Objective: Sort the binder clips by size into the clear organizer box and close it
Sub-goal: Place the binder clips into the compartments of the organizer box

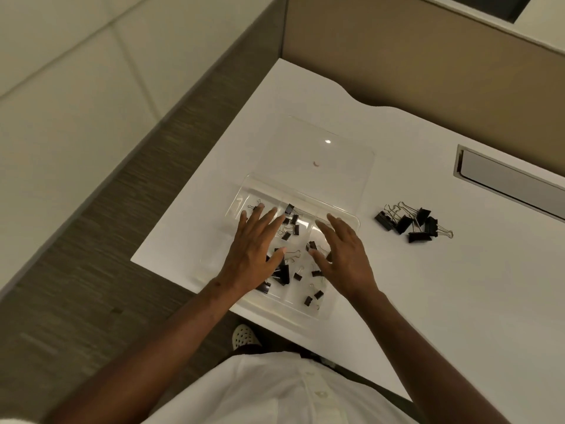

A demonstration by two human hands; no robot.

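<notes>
The clear organizer box lies open at the near left of the white desk, its flat lid folded back behind it. Several black binder clips of small and medium size lie in its compartments. My left hand hovers over the box's left side with fingers spread, covering some clips. Over the right side, my right hand is spread the same way. Neither hand holds anything. A pile of large black binder clips lies on the desk to the right of the box.
The white desk is bounded by a tan partition at the back. A recessed metal cable tray sits at the far right. The desk's left edge drops to carpet. A shoe shows below the desk.
</notes>
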